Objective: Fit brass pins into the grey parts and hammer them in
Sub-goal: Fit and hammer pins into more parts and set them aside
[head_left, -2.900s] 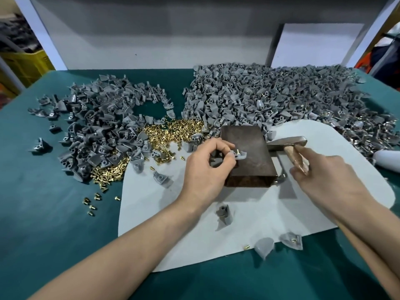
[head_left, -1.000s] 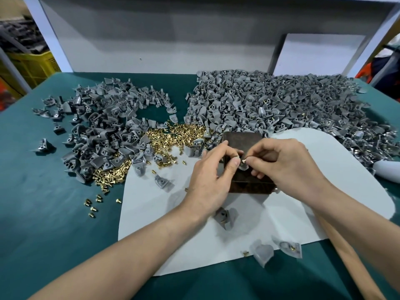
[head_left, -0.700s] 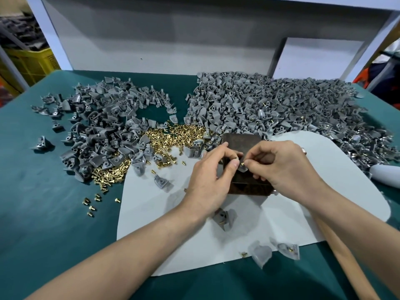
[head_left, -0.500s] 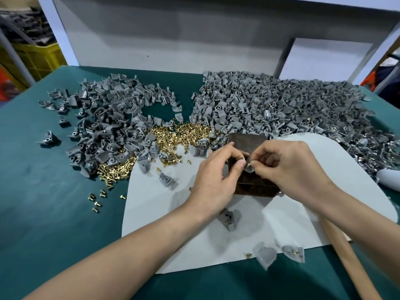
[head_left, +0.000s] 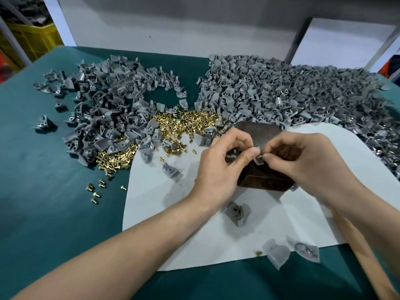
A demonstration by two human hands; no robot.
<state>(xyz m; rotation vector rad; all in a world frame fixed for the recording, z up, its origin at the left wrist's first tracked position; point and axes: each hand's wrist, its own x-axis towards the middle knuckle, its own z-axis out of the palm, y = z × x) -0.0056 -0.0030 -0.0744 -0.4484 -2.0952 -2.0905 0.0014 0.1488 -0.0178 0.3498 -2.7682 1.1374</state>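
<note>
Your fingers (head_left: 251, 153) pinch tight: your left hand (head_left: 218, 169) holds the grey part (head_left: 258, 162) and your right hand (head_left: 307, 161) pinches a brass pin (head_left: 261, 156) at its top, over the dark block (head_left: 259, 131). Loose pins (head_left: 184, 124) crowd ten o'clock, and grey piles (head_left: 292, 98) twelve. The white sheet (head_left: 194, 234) lies bare toward seven.

Teal-green counter (head_left: 43, 213): thin white sheet (head_left: 194, 245) near right, far-left heap of grey plastic parts (head_left: 112, 118), bigger far-right heap (head_left: 292, 94), small brass pins (head_left: 184, 124) btwn.
</note>
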